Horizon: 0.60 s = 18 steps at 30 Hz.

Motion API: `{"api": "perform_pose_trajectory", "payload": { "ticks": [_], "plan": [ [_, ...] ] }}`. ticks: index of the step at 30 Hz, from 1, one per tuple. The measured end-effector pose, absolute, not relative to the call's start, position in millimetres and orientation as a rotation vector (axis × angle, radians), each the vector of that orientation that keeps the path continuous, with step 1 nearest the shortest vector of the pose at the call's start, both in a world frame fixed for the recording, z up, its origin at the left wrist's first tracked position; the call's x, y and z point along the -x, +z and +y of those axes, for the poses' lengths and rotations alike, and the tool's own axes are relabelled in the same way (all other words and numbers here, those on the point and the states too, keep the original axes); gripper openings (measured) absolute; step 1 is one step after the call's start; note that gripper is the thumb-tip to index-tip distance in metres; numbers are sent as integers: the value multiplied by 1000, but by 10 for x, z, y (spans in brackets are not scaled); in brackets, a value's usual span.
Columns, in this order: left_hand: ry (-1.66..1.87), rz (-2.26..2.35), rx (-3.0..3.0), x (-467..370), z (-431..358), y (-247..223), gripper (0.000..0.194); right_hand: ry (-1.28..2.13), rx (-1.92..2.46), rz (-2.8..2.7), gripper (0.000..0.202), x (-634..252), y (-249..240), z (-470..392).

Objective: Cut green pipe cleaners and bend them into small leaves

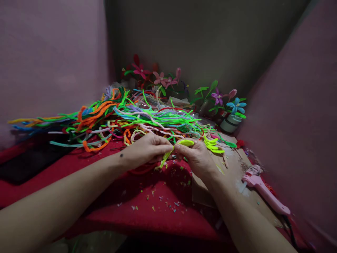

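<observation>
My left hand (150, 149) and my right hand (193, 154) meet over the front of the red-covered table. Both are closed on a yellow-green fuzzy piece (166, 159), pinched where the fingertips come together. One end hangs below my left fingers, and a leaf-shaped yellow part (185, 143) shows above my right fingers. Just beyond my right hand lie several similar yellow-green pieces (213, 144). A large tangle of coloured pipe cleaners (158, 117) spreads behind both hands. The fingertips partly hide one another.
At the right, a pink glue gun (268, 195) rests on cardboard (237, 168). Fuzzy flowers stand at the back, some by a white jar (231, 123). A dark flat object (28, 163) lies at the left. Small clippings dot the red cloth (147, 219).
</observation>
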<state>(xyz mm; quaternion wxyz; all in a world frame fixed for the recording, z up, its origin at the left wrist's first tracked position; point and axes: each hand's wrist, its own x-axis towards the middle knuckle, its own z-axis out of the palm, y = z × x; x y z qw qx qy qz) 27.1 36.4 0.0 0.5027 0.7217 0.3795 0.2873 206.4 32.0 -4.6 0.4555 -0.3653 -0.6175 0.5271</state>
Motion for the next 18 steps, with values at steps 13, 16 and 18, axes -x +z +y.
{"api": "perform_pose_trajectory", "payload": {
  "ticks": [13, 16, 18],
  "plan": [
    [760, 1403, -2775, -391, 245, -137, 19, 982, 1192, -1506, 22, -2022, -106, 335],
    [573, 1485, -3014, -370, 214, -179, 10, 1108, 1169, -1431, 23, -2024, -150, 370],
    [514, 1503, -3024, -346, 219, -168, 4, 1246, 1118, -1340, 24, -2028, -169, 397]
  ]
}}
